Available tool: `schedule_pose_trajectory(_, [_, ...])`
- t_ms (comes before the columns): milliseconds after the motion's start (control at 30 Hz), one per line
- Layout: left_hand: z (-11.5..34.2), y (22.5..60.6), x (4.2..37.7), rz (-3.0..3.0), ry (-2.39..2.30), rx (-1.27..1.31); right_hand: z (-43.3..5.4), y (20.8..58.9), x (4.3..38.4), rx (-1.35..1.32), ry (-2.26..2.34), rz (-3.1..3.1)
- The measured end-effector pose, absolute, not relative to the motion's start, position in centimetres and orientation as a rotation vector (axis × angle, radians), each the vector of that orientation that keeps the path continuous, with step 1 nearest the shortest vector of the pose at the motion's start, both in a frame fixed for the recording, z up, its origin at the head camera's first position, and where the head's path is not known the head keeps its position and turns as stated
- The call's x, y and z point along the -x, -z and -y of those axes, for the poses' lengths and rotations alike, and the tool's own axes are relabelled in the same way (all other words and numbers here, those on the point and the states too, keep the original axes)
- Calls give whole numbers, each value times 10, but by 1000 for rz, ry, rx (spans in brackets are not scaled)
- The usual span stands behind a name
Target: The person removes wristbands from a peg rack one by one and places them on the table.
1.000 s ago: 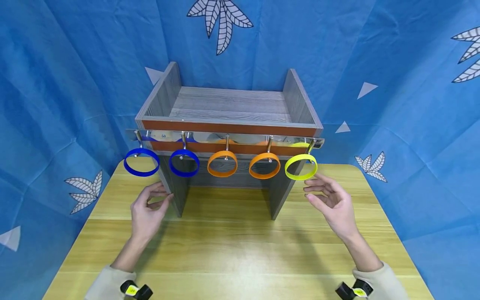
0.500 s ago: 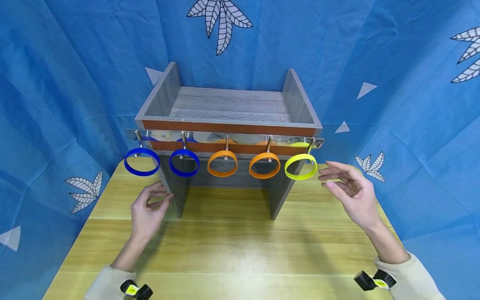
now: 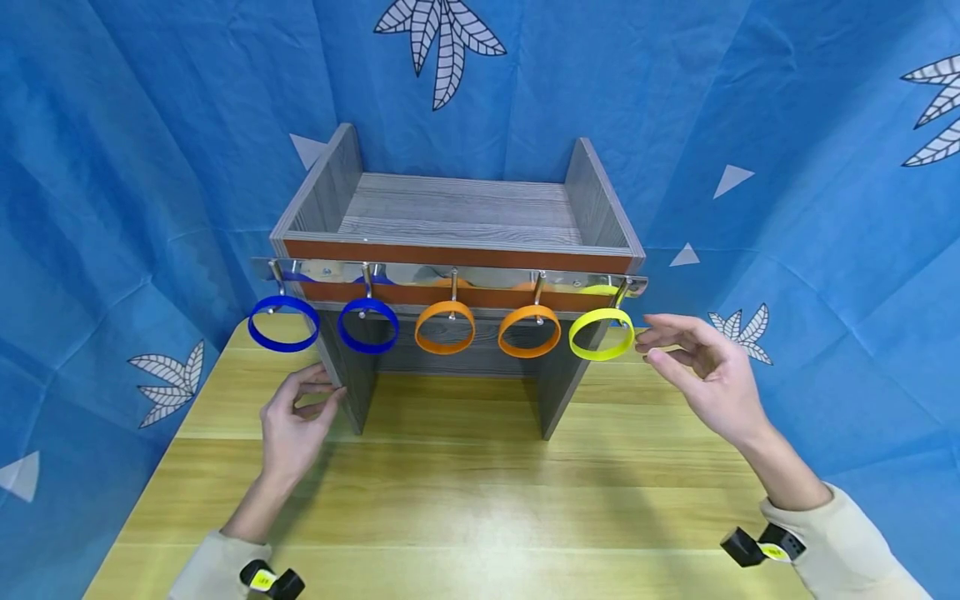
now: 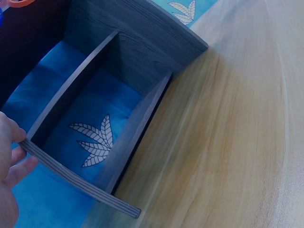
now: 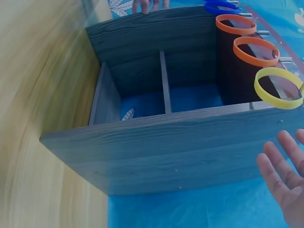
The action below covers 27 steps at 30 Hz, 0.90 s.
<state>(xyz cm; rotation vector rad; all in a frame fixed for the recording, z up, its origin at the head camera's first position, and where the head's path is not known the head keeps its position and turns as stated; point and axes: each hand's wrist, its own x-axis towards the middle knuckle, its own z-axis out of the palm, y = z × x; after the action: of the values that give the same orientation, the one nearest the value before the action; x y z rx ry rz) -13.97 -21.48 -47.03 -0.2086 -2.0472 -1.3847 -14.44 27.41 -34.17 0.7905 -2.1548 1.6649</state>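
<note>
A grey wooden shelf (image 3: 461, 208) stands on the table. Along its front runs a metal hook rail (image 3: 487, 276). Two blue wristbands (image 3: 283, 346), two orange wristbands (image 3: 445, 346) and a yellow wristband (image 3: 602, 354) hang from its hooks, yellow at the right end. My left hand (image 3: 296, 421) holds the shelf's left side panel (image 4: 80, 180), thumb at its front edge and fingers by the outer face. To the right of the yellow wristband, my right hand (image 3: 712, 379) is raised with fingers slightly bent and holds nothing. In the right wrist view, its fingers (image 5: 285, 161) are apart from the wristband.
Beneath everything is a light wooden table (image 3: 450, 500). A blue cloth (image 3: 787, 250) with white leaf prints hangs behind and at both sides. Inside the shelf, a divider (image 5: 165, 80) shows in the wrist views.
My right hand has moved right, away from the yellow wristband, then slightly upward. The left hand, shelf and wristbands look unmoved.
</note>
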Motion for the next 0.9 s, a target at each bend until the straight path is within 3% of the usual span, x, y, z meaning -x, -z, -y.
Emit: schedule_pose_trajectory(900, [213,469,140,2056,1393,166,-258,344,150,-750,-1575,2152])
